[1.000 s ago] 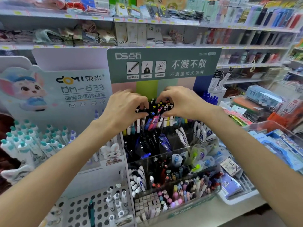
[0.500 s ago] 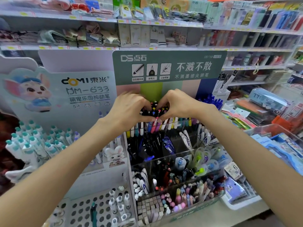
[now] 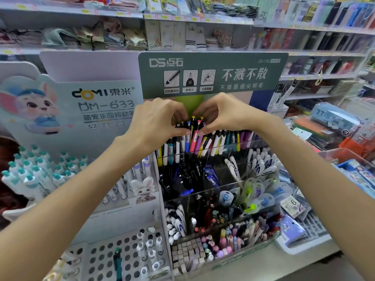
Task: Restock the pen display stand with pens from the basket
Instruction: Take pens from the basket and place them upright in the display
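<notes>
A clear tiered pen display stand (image 3: 219, 187) with a green header card (image 3: 213, 74) stands in the middle. Its top back row holds a line of coloured pens (image 3: 221, 141) standing upright. My left hand (image 3: 156, 122) and my right hand (image 3: 221, 116) meet over the left part of that row. Both curl their fingers round a bundle of pens (image 3: 192, 130) with black clips and coloured tips, held upright. The bundle's lower ends reach into the top row. No basket is visible.
A pastel rabbit-themed stand (image 3: 67, 110) with teal-capped pens (image 3: 34, 171) stands to the left. Lower tiers hold dark pens, white pens and erasers (image 3: 188, 252). A white tray (image 3: 304, 246) and boxed goods lie at right. Stocked shelves run behind.
Both hands stay cupped on the pen bundle at the top row. The fingers have closed in a little and the bundle sits slightly more upright. The camera has shifted a little.
</notes>
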`<act>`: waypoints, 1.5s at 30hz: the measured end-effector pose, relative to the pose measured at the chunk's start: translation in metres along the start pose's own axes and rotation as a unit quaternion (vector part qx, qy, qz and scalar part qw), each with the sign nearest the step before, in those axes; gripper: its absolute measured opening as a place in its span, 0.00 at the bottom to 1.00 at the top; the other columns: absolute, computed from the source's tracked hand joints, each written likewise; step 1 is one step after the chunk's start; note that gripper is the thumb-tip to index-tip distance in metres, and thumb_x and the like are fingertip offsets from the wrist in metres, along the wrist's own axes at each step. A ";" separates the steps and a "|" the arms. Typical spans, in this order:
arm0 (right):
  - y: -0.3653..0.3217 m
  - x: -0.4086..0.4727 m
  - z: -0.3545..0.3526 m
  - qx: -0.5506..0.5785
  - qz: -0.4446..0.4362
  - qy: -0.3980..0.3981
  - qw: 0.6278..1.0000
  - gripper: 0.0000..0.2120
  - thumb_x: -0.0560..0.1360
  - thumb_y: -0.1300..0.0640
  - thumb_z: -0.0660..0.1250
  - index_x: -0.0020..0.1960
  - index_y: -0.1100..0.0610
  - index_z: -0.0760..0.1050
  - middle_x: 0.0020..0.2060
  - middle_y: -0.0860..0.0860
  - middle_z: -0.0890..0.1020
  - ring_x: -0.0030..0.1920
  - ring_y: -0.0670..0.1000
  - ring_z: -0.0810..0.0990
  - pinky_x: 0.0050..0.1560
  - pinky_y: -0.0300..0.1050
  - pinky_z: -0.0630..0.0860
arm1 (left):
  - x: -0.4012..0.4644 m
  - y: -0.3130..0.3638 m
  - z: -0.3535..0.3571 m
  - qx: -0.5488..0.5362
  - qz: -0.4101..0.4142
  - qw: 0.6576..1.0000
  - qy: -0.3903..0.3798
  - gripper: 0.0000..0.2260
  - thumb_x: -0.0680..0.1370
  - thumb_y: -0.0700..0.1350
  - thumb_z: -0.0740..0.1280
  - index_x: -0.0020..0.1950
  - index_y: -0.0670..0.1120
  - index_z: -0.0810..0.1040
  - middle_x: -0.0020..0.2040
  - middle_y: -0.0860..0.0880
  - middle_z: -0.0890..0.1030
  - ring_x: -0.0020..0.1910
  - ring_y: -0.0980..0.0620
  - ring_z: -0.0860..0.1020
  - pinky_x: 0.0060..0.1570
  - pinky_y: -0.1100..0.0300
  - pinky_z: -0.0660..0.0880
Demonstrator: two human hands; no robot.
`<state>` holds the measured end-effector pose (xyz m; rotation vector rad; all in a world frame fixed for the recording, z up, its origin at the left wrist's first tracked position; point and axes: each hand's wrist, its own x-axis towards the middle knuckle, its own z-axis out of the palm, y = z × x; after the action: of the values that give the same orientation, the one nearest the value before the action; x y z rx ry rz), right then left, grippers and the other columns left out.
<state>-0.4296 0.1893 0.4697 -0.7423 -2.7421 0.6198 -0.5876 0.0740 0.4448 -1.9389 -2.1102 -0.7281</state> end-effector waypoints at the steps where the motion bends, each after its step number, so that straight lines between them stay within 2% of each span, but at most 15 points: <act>1: 0.000 -0.002 0.002 0.007 0.002 0.003 1.000 0.24 0.65 0.54 0.79 0.59 0.56 0.79 0.47 0.47 0.82 0.44 0.40 0.79 0.52 0.40 0.78 | -0.001 0.000 0.002 -0.015 -0.009 1.000 -0.001 0.12 0.69 0.60 0.74 0.49 0.57 0.81 0.43 0.58 0.81 0.47 0.55 0.79 0.42 0.58 0.72; 4: -0.002 -0.004 0.006 0.013 0.010 0.011 1.000 0.25 0.64 0.51 0.79 0.59 0.57 0.80 0.46 0.46 0.84 0.44 0.42 0.80 0.51 0.37 0.78 | 0.000 0.002 0.004 -0.036 -0.032 0.999 -0.022 0.12 0.71 0.57 0.73 0.53 0.59 0.81 0.49 0.58 0.83 0.52 0.54 0.80 0.48 0.54 0.76; 7: -0.005 -0.002 0.008 -0.026 0.002 0.007 1.000 0.19 0.64 0.55 0.79 0.53 0.58 0.82 0.33 0.37 0.78 0.33 0.34 0.76 0.36 0.26 0.71 | 0.003 0.003 0.007 -0.020 -0.029 0.998 -0.059 0.14 0.73 0.55 0.70 0.59 0.60 0.79 0.53 0.57 0.83 0.55 0.52 0.79 0.51 0.52 0.76; 10: -0.004 -0.002 0.003 -0.041 0.003 0.006 0.999 0.15 0.64 0.59 0.78 0.50 0.59 0.84 0.29 0.34 0.75 0.28 0.32 0.74 0.32 0.26 0.68 | 0.004 -0.002 0.006 -0.073 -0.029 0.992 -0.098 0.12 0.73 0.53 0.71 0.56 0.59 0.81 0.50 0.57 0.84 0.52 0.54 0.80 0.52 0.52 0.77; 13: -0.005 -0.004 -0.003 -0.022 0.008 -0.012 1.000 0.15 0.64 0.59 0.79 0.50 0.58 0.84 0.32 0.34 0.79 0.33 0.35 0.78 0.39 0.32 0.76 | 0.005 -0.005 0.000 -0.165 -0.021 0.978 -0.129 0.10 0.71 0.47 0.74 0.52 0.53 0.84 0.46 0.55 0.85 0.46 0.59 0.82 0.53 0.52 0.78; 17: -0.006 -0.003 -0.002 0.085 0.013 -0.031 0.996 0.19 0.64 0.63 0.79 0.53 0.58 0.80 0.43 0.52 0.85 0.43 0.47 0.85 0.51 0.45 0.81 | 0.004 -0.007 -0.008 -0.236 -0.043 0.967 -0.090 0.12 0.66 0.45 0.79 0.48 0.48 0.85 0.41 0.53 0.85 0.41 0.59 0.83 0.51 0.54 0.80; 19: -0.006 0.001 0.002 0.087 0.011 -0.026 0.996 0.24 0.63 0.63 0.80 0.56 0.57 0.77 0.47 0.54 0.84 0.46 0.49 0.84 0.53 0.45 0.80 | 0.004 -0.006 -0.006 -0.197 -0.048 0.978 -0.048 0.13 0.64 0.46 0.80 0.46 0.50 0.83 0.40 0.54 0.84 0.40 0.57 0.83 0.49 0.54 0.80; 22: -0.008 0.000 0.000 0.038 -0.019 -0.020 0.999 0.23 0.65 0.61 0.79 0.58 0.56 0.78 0.51 0.50 0.83 0.51 0.45 0.81 0.54 0.35 0.77 | -0.002 -0.003 0.000 -0.103 -0.035 0.993 -0.050 0.11 0.66 0.49 0.77 0.47 0.56 0.82 0.42 0.59 0.82 0.44 0.57 0.81 0.48 0.53 0.78; 26: 0.002 -0.012 -0.019 0.040 -0.017 0.035 0.998 0.13 0.69 0.63 0.75 0.53 0.57 0.82 0.44 0.51 0.85 0.45 0.45 0.82 0.49 0.33 0.77 | -0.011 -0.004 0.002 -0.122 -0.023 0.992 -0.033 0.14 0.68 0.47 0.74 0.51 0.59 0.81 0.45 0.61 0.82 0.47 0.60 0.80 0.50 0.52 0.78; 29: 0.006 -0.017 -0.022 0.011 0.005 0.002 1.000 0.13 0.68 0.60 0.77 0.52 0.55 0.83 0.40 0.48 0.85 0.40 0.42 0.82 0.47 0.34 0.77 | -0.011 0.001 0.002 -0.120 -0.004 0.992 -0.047 0.16 0.67 0.55 0.75 0.54 0.59 0.80 0.47 0.62 0.82 0.47 0.60 0.79 0.50 0.55 0.78; 33: 0.006 -0.017 -0.004 -0.041 0.009 -0.023 0.999 0.19 0.65 0.57 0.79 0.55 0.53 0.80 0.41 0.49 0.83 0.38 0.41 0.80 0.40 0.26 0.74 | -0.008 0.004 0.012 -0.074 -0.005 0.997 -0.025 0.09 0.69 0.58 0.74 0.47 0.58 0.82 0.36 0.62 0.75 0.43 0.56 0.76 0.43 0.58 0.72; 35: 0.009 -0.016 0.001 -0.055 0.008 -0.005 0.998 0.20 0.64 0.58 0.79 0.55 0.55 0.80 0.40 0.50 0.83 0.37 0.43 0.79 0.40 0.29 0.73 | -0.007 0.001 0.015 -0.071 -0.010 0.997 -0.012 0.08 0.69 0.56 0.75 0.46 0.58 0.83 0.34 0.65 0.72 0.42 0.56 0.74 0.41 0.58 0.69; 39: 0.008 -0.014 0.010 -0.081 0.003 0.012 0.997 0.20 0.65 0.56 0.79 0.56 0.54 0.80 0.41 0.49 0.83 0.41 0.46 0.81 0.47 0.38 0.76 | -0.003 -0.001 0.015 -0.068 0.013 0.997 -0.031 0.08 0.70 0.55 0.74 0.47 0.58 0.83 0.42 0.61 0.80 0.45 0.55 0.76 0.43 0.57 0.71; 42: 0.007 -0.011 0.013 -0.045 -0.011 0.017 0.999 0.17 0.65 0.55 0.78 0.54 0.55 0.82 0.42 0.50 0.84 0.42 0.43 0.82 0.48 0.37 0.78 | -0.001 -0.002 0.012 -0.066 0.038 0.995 -0.067 0.10 0.70 0.54 0.75 0.51 0.59 0.82 0.45 0.61 0.81 0.46 0.57 0.77 0.43 0.59 0.71; 45: 0.007 -0.006 0.012 -0.036 -0.014 0.017 0.999 0.17 0.66 0.56 0.78 0.54 0.55 0.83 0.40 0.47 0.84 0.36 0.39 0.78 0.40 0.29 0.75 | -0.005 -0.001 0.012 -0.073 0.031 0.995 -0.054 0.12 0.69 0.60 0.73 0.50 0.60 0.82 0.46 0.61 0.81 0.47 0.58 0.77 0.44 0.59 0.72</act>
<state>-0.4255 0.1879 0.4548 -0.7218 -2.7504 0.5011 -0.5862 0.0754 0.4322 -2.1545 -2.1006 -0.8038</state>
